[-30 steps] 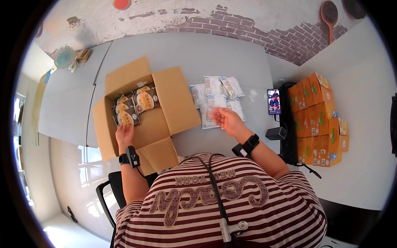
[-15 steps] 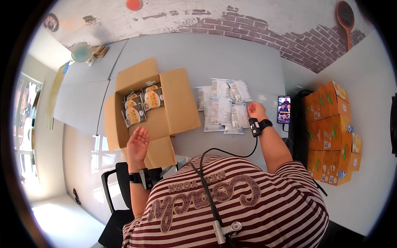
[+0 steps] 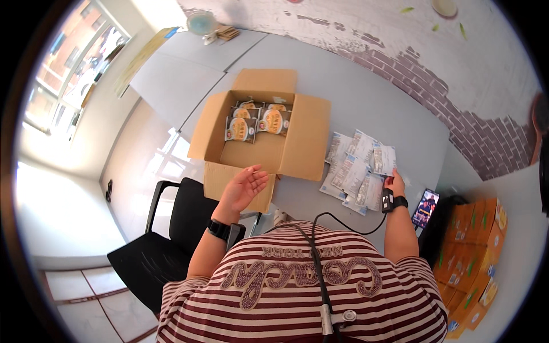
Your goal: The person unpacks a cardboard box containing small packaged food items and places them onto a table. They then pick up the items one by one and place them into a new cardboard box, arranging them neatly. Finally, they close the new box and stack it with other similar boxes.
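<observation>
L hand [image 3: 247,186] was empty, fingers loosely open, by the box [image 3: 307,137]. R hand [image 3: 396,182] had bent fingers at the white packets [image 3: 350,173] near the right edge of the tabletop [image 3: 372,108]; couldn't tell if it gripped one. Packets looked light, soft, prob. slippery: best pinched at an end.

Cardboard, plastic and cloth surfaces around a smooth grey table [image 3: 366,108].
Box [image 3: 309,137]: matt brown cardboard. Dark packets [image 3: 243,130] inside: glossy printed film. White packets [image 3: 350,171]: smooth, faintly shiny plastic. Shirt [image 3: 194,320]: striped cloth, rough beaded-looking letters. Clip [image 3: 326,319]: polished metal. Floor [image 3: 151,131]: glossy.
</observation>
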`<state>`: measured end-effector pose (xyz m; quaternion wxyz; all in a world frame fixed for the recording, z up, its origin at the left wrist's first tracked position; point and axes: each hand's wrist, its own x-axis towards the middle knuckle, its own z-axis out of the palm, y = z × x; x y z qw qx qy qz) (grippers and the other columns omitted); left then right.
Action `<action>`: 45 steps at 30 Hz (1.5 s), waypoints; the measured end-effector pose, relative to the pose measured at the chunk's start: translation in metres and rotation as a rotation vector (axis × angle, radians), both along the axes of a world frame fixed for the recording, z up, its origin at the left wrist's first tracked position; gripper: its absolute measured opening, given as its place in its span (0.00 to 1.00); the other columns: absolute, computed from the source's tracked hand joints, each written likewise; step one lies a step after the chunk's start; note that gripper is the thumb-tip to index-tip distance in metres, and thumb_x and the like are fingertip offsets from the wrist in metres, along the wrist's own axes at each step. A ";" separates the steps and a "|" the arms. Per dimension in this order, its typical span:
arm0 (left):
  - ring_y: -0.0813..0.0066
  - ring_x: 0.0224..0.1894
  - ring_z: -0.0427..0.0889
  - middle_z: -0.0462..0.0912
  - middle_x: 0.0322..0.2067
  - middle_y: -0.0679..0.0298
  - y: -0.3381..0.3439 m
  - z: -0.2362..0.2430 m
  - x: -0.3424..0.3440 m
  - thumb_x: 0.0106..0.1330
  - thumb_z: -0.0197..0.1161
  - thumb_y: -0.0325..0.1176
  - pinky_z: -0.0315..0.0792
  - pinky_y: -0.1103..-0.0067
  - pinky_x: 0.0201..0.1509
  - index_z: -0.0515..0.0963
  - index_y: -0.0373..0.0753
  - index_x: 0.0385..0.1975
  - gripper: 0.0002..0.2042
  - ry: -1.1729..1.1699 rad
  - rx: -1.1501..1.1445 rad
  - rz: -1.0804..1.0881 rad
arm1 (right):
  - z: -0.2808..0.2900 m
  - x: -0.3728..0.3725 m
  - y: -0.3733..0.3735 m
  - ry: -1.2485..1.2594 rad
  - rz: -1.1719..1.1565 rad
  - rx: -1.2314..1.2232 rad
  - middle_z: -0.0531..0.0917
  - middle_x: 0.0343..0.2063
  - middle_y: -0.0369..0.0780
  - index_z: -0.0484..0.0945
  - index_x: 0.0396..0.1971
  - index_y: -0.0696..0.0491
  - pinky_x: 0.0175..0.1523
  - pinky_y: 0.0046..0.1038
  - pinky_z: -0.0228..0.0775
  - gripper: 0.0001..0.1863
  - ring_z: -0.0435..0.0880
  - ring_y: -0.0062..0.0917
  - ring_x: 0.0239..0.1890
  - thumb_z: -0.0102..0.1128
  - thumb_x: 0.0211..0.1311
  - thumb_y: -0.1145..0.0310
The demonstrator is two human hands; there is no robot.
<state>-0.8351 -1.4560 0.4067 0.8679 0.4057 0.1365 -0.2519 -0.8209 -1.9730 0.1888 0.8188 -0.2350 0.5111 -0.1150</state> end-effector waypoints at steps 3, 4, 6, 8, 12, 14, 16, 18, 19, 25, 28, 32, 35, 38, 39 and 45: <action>0.67 0.46 0.77 0.78 0.41 0.57 -0.009 0.002 -0.002 0.68 0.48 0.36 0.71 0.74 0.53 0.68 0.34 0.49 0.15 -0.016 -0.006 -0.046 | 0.015 -0.002 0.000 -0.080 0.092 -0.350 0.75 0.22 0.30 0.75 0.29 0.49 0.25 0.18 0.63 0.07 0.69 0.14 0.23 0.63 0.56 0.64; 0.67 0.46 0.77 0.77 0.41 0.56 -0.010 0.000 -0.003 0.68 0.48 0.36 0.71 0.74 0.53 0.68 0.34 0.49 0.15 -0.013 0.006 -0.048 | 0.028 0.002 0.006 -0.103 0.151 -0.469 0.75 0.22 0.30 0.75 0.30 0.49 0.25 0.17 0.63 0.07 0.69 0.14 0.23 0.62 0.56 0.64; 0.67 0.46 0.76 0.77 0.41 0.56 -0.013 0.001 -0.005 0.68 0.47 0.37 0.71 0.73 0.53 0.68 0.34 0.49 0.15 0.001 0.013 -0.068 | 0.062 0.006 0.017 -0.151 0.258 -0.709 0.74 0.22 0.29 0.76 0.30 0.50 0.25 0.17 0.62 0.07 0.68 0.12 0.23 0.62 0.56 0.65; 0.67 0.46 0.76 0.77 0.41 0.55 -0.016 0.002 -0.007 0.69 0.47 0.37 0.71 0.73 0.53 0.68 0.34 0.49 0.16 0.026 0.000 -0.099 | 0.103 0.013 0.040 -0.206 0.292 -0.917 0.76 0.24 0.30 0.78 0.34 0.54 0.30 0.15 0.63 0.08 0.70 0.11 0.25 0.61 0.56 0.68; 0.65 0.48 0.75 0.76 0.44 0.54 -0.028 -0.007 0.000 0.69 0.46 0.39 0.70 0.71 0.54 0.67 0.34 0.52 0.18 0.034 -0.039 -0.294 | 0.152 0.013 0.060 -0.300 0.509 -1.209 0.80 0.29 0.33 0.79 0.36 0.58 0.35 0.15 0.65 0.08 0.73 0.12 0.30 0.59 0.57 0.72; 0.63 0.50 0.75 0.74 0.46 0.52 -0.034 -0.007 0.002 0.70 0.45 0.42 0.70 0.69 0.55 0.66 0.33 0.53 0.20 0.061 -0.063 -0.374 | 0.182 0.010 0.083 -0.390 0.628 -1.212 0.81 0.31 0.35 0.79 0.36 0.58 0.40 0.16 0.67 0.07 0.75 0.14 0.34 0.58 0.57 0.74; 0.60 0.52 0.73 0.73 0.48 0.50 -0.039 -0.010 0.006 0.70 0.43 0.45 0.69 0.68 0.57 0.65 0.33 0.54 0.22 0.111 -0.148 -0.440 | 0.213 0.004 0.120 -0.585 0.690 -1.134 0.82 0.34 0.36 0.79 0.35 0.58 0.44 0.18 0.68 0.07 0.77 0.16 0.37 0.56 0.57 0.77; 0.58 0.53 0.72 0.72 0.50 0.49 -0.042 -0.010 0.011 0.70 0.42 0.48 0.68 0.67 0.57 0.64 0.32 0.55 0.24 0.144 -0.249 -0.488 | 0.240 -0.003 0.157 -0.726 0.807 -1.044 0.82 0.39 0.39 0.79 0.34 0.57 0.49 0.21 0.68 0.08 0.78 0.20 0.43 0.56 0.56 0.81; 0.58 0.54 0.71 0.71 0.51 0.49 -0.043 -0.007 0.014 0.70 0.41 0.49 0.68 0.66 0.57 0.63 0.32 0.55 0.25 0.154 -0.305 -0.507 | 0.249 -0.006 0.171 -0.804 0.860 -1.110 0.81 0.40 0.39 0.80 0.34 0.57 0.51 0.23 0.68 0.09 0.77 0.22 0.45 0.56 0.54 0.82; 0.61 0.54 0.72 0.70 0.52 0.54 -0.032 -0.004 0.019 0.68 0.48 0.42 0.70 0.68 0.57 0.60 0.35 0.57 0.22 0.108 -0.304 -0.371 | 0.267 -0.023 0.240 -0.978 1.270 -1.324 0.78 0.47 0.37 0.82 0.31 0.52 0.59 0.31 0.63 0.11 0.69 0.31 0.58 0.60 0.48 0.82; 0.66 0.53 0.73 0.70 0.52 0.59 -0.016 -0.012 0.028 0.65 0.54 0.31 0.72 0.70 0.56 0.60 0.39 0.57 0.22 0.053 -0.231 -0.320 | 0.258 -0.028 0.254 -0.920 1.390 -1.306 0.76 0.50 0.36 0.82 0.30 0.52 0.61 0.31 0.60 0.09 0.65 0.31 0.61 0.61 0.48 0.80; 0.65 0.53 0.73 0.71 0.52 0.60 0.000 -0.009 0.036 0.63 0.55 0.26 0.72 0.70 0.55 0.60 0.40 0.57 0.22 -0.004 -0.113 -0.281 | 0.259 -0.032 0.269 -0.855 1.435 -1.201 0.75 0.51 0.36 0.80 0.40 0.51 0.62 0.30 0.59 0.14 0.65 0.30 0.61 0.61 0.51 0.77; 0.66 0.53 0.73 0.71 0.51 0.61 0.014 -0.013 0.050 0.62 0.55 0.25 0.72 0.70 0.55 0.60 0.41 0.56 0.22 -0.028 -0.084 -0.270 | 0.262 -0.032 0.274 -0.771 1.389 -1.175 0.76 0.50 0.38 0.78 0.43 0.52 0.60 0.30 0.61 0.16 0.69 0.30 0.58 0.61 0.52 0.75; 0.67 0.52 0.73 0.72 0.50 0.62 0.032 -0.030 0.073 0.61 0.55 0.23 0.72 0.71 0.54 0.61 0.40 0.55 0.22 -0.057 -0.065 -0.252 | 0.266 -0.035 0.275 -0.661 1.377 -1.180 0.77 0.49 0.39 0.78 0.44 0.54 0.58 0.28 0.63 0.15 0.73 0.29 0.54 0.61 0.54 0.73; 0.68 0.52 0.73 0.72 0.50 0.62 0.037 -0.033 0.083 0.61 0.55 0.23 0.72 0.72 0.54 0.62 0.40 0.55 0.22 -0.064 -0.059 -0.248 | 0.264 -0.037 0.274 -0.644 1.364 -1.180 0.77 0.48 0.39 0.78 0.44 0.54 0.58 0.28 0.63 0.15 0.74 0.28 0.53 0.61 0.54 0.73; 0.70 0.51 0.73 0.73 0.47 0.63 0.057 -0.051 0.141 0.62 0.53 0.21 0.71 0.73 0.53 0.62 0.42 0.53 0.20 -0.059 0.252 -0.177 | 0.251 -0.056 0.268 -0.488 1.250 -1.085 0.78 0.46 0.40 0.77 0.45 0.54 0.55 0.26 0.66 0.15 0.76 0.24 0.49 0.59 0.57 0.70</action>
